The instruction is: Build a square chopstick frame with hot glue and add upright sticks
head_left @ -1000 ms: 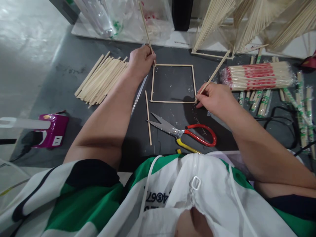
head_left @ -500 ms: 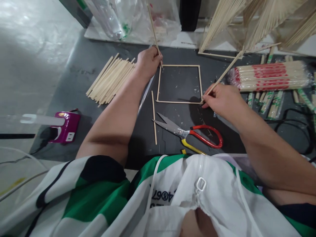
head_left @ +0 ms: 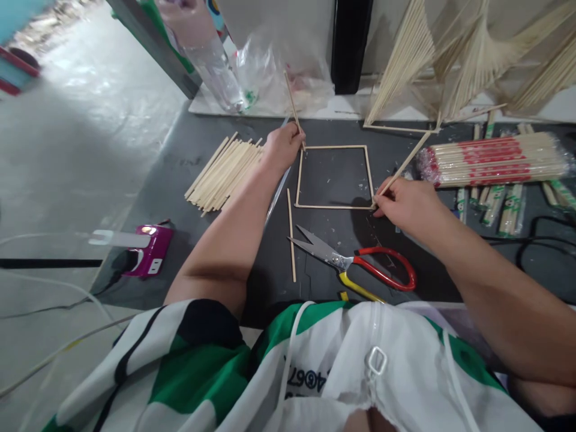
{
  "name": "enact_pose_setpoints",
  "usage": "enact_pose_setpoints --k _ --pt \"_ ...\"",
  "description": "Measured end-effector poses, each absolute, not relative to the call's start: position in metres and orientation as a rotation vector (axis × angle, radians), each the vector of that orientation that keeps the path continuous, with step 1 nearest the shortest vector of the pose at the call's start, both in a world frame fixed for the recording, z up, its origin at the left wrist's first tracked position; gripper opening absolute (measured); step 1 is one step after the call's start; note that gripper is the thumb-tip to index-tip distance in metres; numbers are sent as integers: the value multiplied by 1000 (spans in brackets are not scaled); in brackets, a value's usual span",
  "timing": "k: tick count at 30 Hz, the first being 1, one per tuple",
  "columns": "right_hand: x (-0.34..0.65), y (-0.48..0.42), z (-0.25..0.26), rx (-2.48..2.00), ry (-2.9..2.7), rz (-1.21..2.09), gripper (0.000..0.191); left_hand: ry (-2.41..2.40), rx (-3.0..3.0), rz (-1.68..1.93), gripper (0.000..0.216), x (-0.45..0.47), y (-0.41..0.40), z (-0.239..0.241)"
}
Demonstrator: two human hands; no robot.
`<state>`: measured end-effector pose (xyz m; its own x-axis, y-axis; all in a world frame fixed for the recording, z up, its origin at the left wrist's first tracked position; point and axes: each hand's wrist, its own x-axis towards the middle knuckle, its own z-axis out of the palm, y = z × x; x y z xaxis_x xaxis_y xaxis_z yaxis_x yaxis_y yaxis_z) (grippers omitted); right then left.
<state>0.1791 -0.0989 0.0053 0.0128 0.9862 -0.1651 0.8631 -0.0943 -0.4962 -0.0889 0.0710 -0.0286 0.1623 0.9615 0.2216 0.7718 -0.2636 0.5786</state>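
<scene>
A square frame of thin wooden sticks (head_left: 335, 207) lies flat on the dark table. At its far left corner my left hand (head_left: 284, 145) pinches a wooden stick (head_left: 291, 96) that rises from the corner, tilted. My right hand (head_left: 400, 197) grips another wooden stick (head_left: 407, 160) at the near right corner, its upper end leaning away to the right. Both lower ends are at the frame's corners; whether they are fixed there I cannot tell. A single loose stick (head_left: 291, 252) lies left of the frame, partly under the blades of red-and-yellow-handled scissors (head_left: 342, 261).
Left of my forearm lies a pile of sticks (head_left: 220, 174), with a purple power adapter (head_left: 155, 249) nearer the table's edge. Wrapped chopsticks (head_left: 495, 159) lie at right. Fanned stick structures (head_left: 405, 66), a bottle (head_left: 211, 60) and a plastic bag (head_left: 279, 72) stand behind.
The camera view has shifted, so everything appears lower and slightly to the right. Both hands keep their sticks at the same corners of the frame.
</scene>
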Motion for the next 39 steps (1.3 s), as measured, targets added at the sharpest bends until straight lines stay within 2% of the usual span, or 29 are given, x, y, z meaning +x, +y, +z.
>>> enact_pose_setpoints --k 8,13,25,31,35,39 --pt "182 -99 -5 -1961 -1942 654 8 1593 2142 831 11 -91 65 -24" --pt "181 -100 -2 -1971 -1911 704 8 1604 2098 835 21 -92 66 -28" --pt "179 -98 -2 -1990 -1990 630 10 1596 2013 805 16 -95 71 -31" --pt "177 -97 0 -1957 -2035 611 12 1819 2073 585 9 -121 72 2" --pt "175 -98 6 -1945 -2075 623 14 1508 2181 328 10 -103 46 36" --pt "173 -99 11 -1986 -2100 578 19 1072 2124 349 7 -43 -13 38"
